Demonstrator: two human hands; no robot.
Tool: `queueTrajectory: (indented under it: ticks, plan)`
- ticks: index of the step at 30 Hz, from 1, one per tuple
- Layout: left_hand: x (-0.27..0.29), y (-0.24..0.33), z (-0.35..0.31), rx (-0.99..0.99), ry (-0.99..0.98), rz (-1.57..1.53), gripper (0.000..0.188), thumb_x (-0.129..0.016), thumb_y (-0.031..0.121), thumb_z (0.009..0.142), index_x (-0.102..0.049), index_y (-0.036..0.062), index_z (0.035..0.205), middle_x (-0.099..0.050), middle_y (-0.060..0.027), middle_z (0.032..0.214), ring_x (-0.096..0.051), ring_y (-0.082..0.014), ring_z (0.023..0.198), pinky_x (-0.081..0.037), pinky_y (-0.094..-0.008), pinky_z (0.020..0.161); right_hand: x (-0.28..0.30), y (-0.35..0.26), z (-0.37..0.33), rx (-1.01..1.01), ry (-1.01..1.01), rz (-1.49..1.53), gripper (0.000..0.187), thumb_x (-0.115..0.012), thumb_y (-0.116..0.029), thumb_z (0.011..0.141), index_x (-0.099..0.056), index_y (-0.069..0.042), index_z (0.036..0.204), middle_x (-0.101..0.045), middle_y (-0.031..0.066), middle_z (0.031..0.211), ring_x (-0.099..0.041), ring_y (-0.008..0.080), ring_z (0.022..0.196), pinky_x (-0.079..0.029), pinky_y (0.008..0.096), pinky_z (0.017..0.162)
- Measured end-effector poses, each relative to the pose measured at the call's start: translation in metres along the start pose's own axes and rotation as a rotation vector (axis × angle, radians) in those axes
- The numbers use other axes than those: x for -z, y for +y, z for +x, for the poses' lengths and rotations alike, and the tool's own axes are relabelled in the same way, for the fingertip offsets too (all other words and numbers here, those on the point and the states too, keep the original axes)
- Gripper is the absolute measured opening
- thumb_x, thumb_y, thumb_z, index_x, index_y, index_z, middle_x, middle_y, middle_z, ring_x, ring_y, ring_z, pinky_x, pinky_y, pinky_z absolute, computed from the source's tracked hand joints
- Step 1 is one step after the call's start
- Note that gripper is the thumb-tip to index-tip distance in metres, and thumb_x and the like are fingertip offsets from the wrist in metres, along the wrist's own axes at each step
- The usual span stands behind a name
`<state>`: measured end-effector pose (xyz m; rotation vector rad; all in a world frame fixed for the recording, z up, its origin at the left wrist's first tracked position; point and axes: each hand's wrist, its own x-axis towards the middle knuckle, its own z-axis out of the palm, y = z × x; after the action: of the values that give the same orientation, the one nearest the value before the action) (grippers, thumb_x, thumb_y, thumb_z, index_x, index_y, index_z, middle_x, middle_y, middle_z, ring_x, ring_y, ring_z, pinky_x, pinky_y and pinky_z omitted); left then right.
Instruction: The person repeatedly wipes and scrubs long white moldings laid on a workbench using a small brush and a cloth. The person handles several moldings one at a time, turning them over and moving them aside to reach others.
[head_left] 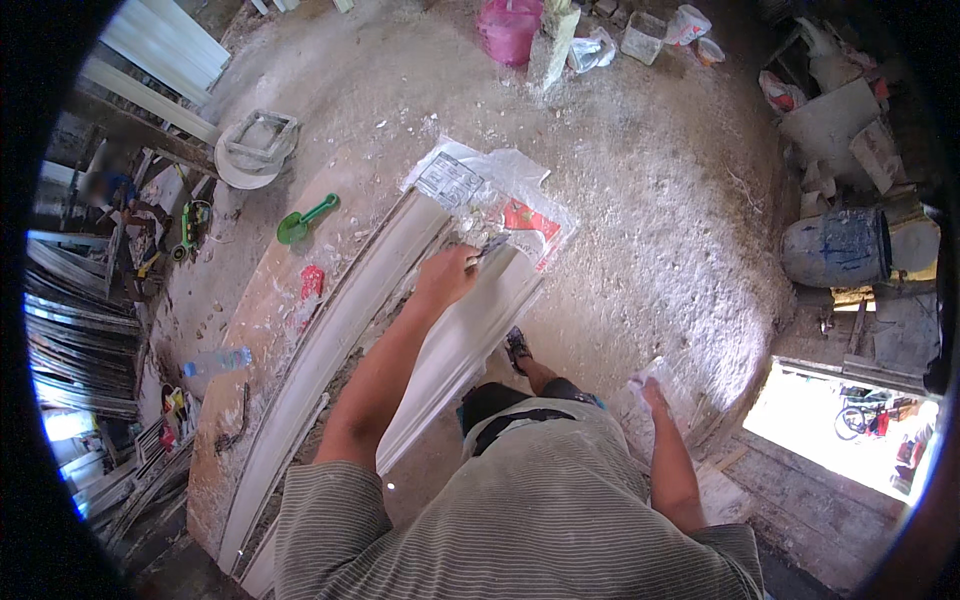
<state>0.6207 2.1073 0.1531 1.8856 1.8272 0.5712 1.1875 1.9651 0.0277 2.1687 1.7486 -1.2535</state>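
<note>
My left hand (447, 276) is closed around a small flat-bladed tool (492, 244), its blade over the end of a white ribbed moulding (468, 322). A second long white moulding (335, 350) lies to its left. White crumbs and paste lie around the far ends of both, on a printed plastic sack (505, 177). Out to the right, my right hand (653, 394) grips a whitish, crumpled-looking piece (641, 379) whose kind I cannot make out. It is held apart from the mouldings.
A board (262, 300) under the mouldings carries a green scoop (308, 221), a red packet (312, 282) and a clear bottle (217, 361). A pink bucket (509, 32) stands at the far side. On the right is a blue-stained barrel (835, 248); stacked strips (80, 330) fill the left.
</note>
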Motion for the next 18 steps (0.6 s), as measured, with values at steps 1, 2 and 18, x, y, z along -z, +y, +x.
queueTrajectory:
  ticks: [1,2,18]
  plan:
    - [0.001,-0.001,0.000,-0.055,0.052,-0.006,0.026,-0.065,0.020,0.083,-0.068,0.0119,0.108,-0.070,-0.0110,0.093,-0.068,-0.0289,0.078,-0.053,-0.0408,0.063,0.002,-0.003,-0.004,-0.012,-0.024,-0.052,0.032,-0.064,-0.032,0.086,-0.071,-0.009,0.107,-0.069,0.0191,0.107,-0.065,0.0336,0.103,-0.049,0.0418,0.091]
    - [0.002,-0.002,-0.002,0.242,-0.082,-0.253,0.024,-0.066,0.022,0.084,-0.068,0.0130,0.106,-0.068,-0.0087,0.087,-0.065,-0.0252,0.071,-0.050,-0.0374,0.057,0.003,-0.003,-0.010,-0.022,-0.048,-0.102,0.032,-0.064,-0.033,0.086,-0.072,-0.010,0.107,-0.069,0.0195,0.107,-0.065,0.0338,0.104,-0.049,0.0420,0.092]
    - [-0.038,0.105,0.003,0.453,-0.007,-1.107,0.039,-0.065,0.035,0.091,-0.060,0.0115,0.122,-0.056,-0.0096,0.116,-0.052,-0.0223,0.110,-0.044,-0.0384,0.093,0.037,-0.288,0.035,0.253,-0.341,1.166,0.056,-0.043,-0.036,0.101,-0.032,-0.007,0.148,-0.063,0.0170,0.115,-0.060,0.0245,0.111,-0.051,0.0386,0.089]
